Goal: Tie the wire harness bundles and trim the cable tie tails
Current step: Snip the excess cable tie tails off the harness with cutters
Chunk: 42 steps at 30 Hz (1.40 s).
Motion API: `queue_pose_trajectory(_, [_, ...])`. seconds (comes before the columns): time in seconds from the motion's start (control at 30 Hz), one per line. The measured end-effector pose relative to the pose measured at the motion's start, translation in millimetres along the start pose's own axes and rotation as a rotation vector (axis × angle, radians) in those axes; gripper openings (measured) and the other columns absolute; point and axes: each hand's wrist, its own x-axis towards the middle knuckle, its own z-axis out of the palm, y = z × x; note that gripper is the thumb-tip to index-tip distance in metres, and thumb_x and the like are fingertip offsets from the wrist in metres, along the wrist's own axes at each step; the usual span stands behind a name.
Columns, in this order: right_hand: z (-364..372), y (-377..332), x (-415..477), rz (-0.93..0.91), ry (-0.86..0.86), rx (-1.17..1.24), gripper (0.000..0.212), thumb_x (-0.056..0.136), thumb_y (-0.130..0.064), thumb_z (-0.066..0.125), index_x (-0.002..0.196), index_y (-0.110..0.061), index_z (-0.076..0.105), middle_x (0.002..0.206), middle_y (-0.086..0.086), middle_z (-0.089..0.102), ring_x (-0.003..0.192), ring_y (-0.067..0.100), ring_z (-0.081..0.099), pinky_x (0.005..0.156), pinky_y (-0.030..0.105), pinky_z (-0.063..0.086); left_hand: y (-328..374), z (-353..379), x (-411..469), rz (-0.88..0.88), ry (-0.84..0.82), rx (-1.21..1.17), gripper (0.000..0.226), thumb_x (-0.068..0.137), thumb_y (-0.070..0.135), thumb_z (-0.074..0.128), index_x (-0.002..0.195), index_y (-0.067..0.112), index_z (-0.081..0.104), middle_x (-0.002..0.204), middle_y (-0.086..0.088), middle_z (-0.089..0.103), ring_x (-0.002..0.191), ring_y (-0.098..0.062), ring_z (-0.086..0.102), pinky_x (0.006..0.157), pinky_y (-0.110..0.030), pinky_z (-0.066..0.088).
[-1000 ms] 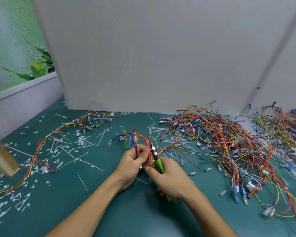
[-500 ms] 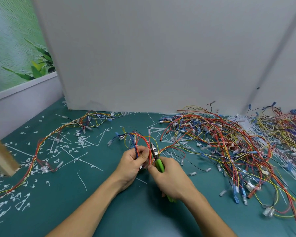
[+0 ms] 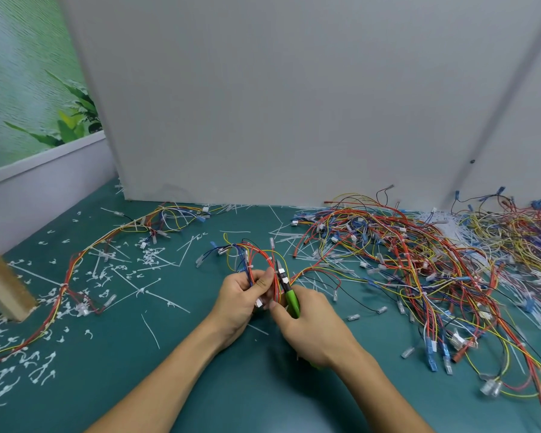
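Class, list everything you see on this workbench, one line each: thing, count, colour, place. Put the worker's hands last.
bundle: one, mostly red, some yellow and blue, centre, in the left hand
cutters: one, green handles, centre, tip up against the bundle
wire pile: one heap, red, yellow, blue, right side
harness: one, red and yellow, lying along the left side
tie tails: many, white, scattered mostly on the left
table: one, teal, under everything
board: one, grey, upright at the back
post: one, wooden, left edge
left hand: grips the bundle
right hand: grips the cutters
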Motion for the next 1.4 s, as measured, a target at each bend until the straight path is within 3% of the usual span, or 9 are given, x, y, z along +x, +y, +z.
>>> queue_pose_trajectory(0.43, [1.5, 2.0, -0.2, 0.014, -0.016, 0.005, 0.036, 0.093, -0.055, 0.057, 0.086, -0.02, 0.057, 0.069, -0.004, 0.058, 0.058, 0.012, 0.051, 0.055, 0.029, 0.044, -5.0, -6.6, 3.8, 0.066, 0.017, 0.113, 0.041, 0.085, 0.048, 0.071, 0.061, 0.016, 0.063, 0.061, -0.003, 0.049, 0.061, -0.018, 0.043, 0.063, -0.032, 0.038])
queue_pose_trajectory(0.67, [0.6, 0.3, -0.8, 0.041, -0.023, -0.009, 0.034, 0.097, -0.053, 0.057, 0.083, -0.022, 0.055, 0.068, -0.005, 0.057, 0.054, 0.014, 0.053, 0.056, 0.033, 0.049, -1.8, -4.9, 2.7, 0.082, 0.059, 0.154, 0.039, 0.081, 0.05, 0.07, 0.059, 0.018, 0.062, 0.06, 0.0, 0.049, 0.06, -0.013, 0.043, 0.06, -0.024, 0.038])
queue_pose_trajectory(0.87, [-2.5, -6.5, -2.9, 0.098, -0.089, 0.051, 0.037, 0.097, -0.05, 0.058, 0.086, -0.015, 0.053, 0.069, 0.003, 0.059, 0.054, 0.031, 0.065, 0.054, 0.044, 0.059, 1.8, -2.2, 0.3, 0.14, 0.063, 0.208, 0.034, 0.091, 0.034, 0.063, 0.061, 0.018, 0.061, 0.062, -0.003, 0.047, 0.064, -0.018, 0.04, 0.063, -0.028, 0.036])
queue_pose_trajectory(0.93, [-2.7, -7.8, -3.9, 0.112, -0.14, 0.13, 0.041, 0.097, -0.051, 0.059, 0.088, -0.012, 0.05, 0.067, 0.005, 0.061, 0.047, 0.027, 0.064, 0.048, 0.04, 0.057, 2.6, -1.7, -0.9, 0.148, 0.048, 0.201, 0.032, 0.093, 0.032, 0.064, 0.063, 0.02, 0.064, 0.061, 0.002, 0.049, 0.061, -0.014, 0.042, 0.061, -0.024, 0.037])
queue_pose_trajectory(1.1, [-5.7, -9.5, -4.6, 0.109, -0.204, 0.228, 0.04, 0.098, -0.048, 0.061, 0.094, -0.01, 0.049, 0.064, 0.007, 0.064, 0.048, 0.022, 0.065, 0.049, 0.034, 0.056, 3.9, -0.8, -2.6, 0.158, 0.005, 0.206, 0.028, 0.095, 0.027, 0.058, 0.069, 0.027, 0.069, 0.062, 0.012, 0.058, 0.058, -0.004, 0.049, 0.06, -0.015, 0.041])
queue_pose_trajectory(1.4, [-3.0, -10.1, -2.6, 0.139, -0.098, 0.137, 0.041, 0.098, -0.047, 0.058, 0.09, -0.007, 0.052, 0.066, 0.005, 0.057, 0.045, 0.029, 0.063, 0.047, 0.051, 0.058, 4.6, -1.3, -1.7, 0.16, 0.013, 0.213, 0.027, 0.094, 0.033, 0.06, 0.07, 0.024, 0.067, 0.069, -0.005, 0.049, 0.069, -0.021, 0.04, 0.065, -0.028, 0.037])
